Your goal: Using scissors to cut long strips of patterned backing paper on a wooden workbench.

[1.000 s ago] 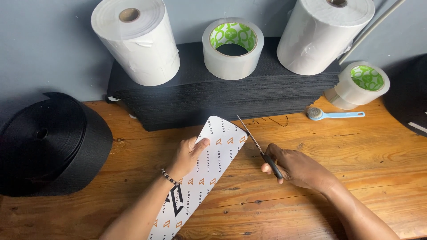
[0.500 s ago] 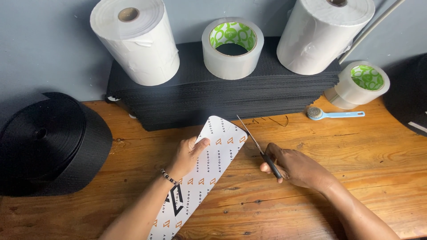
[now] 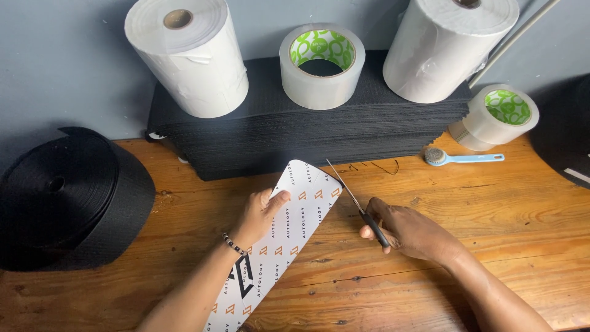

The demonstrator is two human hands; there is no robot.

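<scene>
Your left hand [image 3: 261,212] pinches the left edge of the printed white strip [image 3: 289,230], thumb on top, near its rounded far end; your right hand [image 3: 409,232] is closed on the scissors [image 3: 356,203], tips at the strip's right corner. The strip lies slantwise on the wooden worktop [image 3: 491,203]. It looks thin, light and floppy, so grip close to the blades.

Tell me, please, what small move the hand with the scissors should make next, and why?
Probably bring the right hand leftward so the thin black-handled scissors meet the long white patterned card strip. The blades lie just off its rounded top right corner, not touching, while the left hand pins the strip's left edge.
</scene>
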